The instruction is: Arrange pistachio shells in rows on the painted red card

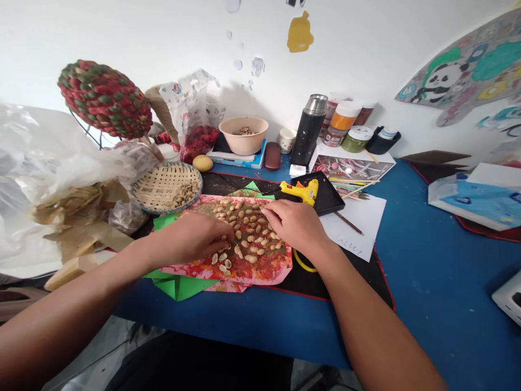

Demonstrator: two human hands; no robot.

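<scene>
Many unshelled peanuts (251,238) lie spread over a red and pink paint-smeared sheet (260,270). At the left of the peanuts is my left hand (199,234), its fingers curled down and pinched; what is in them, if anything, is hidden. Just below its fingertips lie several split, hollow peanut shells (222,257). My right hand (296,224) rests at the sheet's right side, fingers stretched out toward the peanuts and touching the top edge area. Green paper (179,287) sticks out from under the sheet.
Behind the sheet lies a yellow glue gun (300,190) by a black tray (330,200). A woven basket (148,187) holding peanuts stands at the left. Farther back are a bowl (243,140), a black thermos (308,133) and paint jars (345,117). White paper (372,217) lies right.
</scene>
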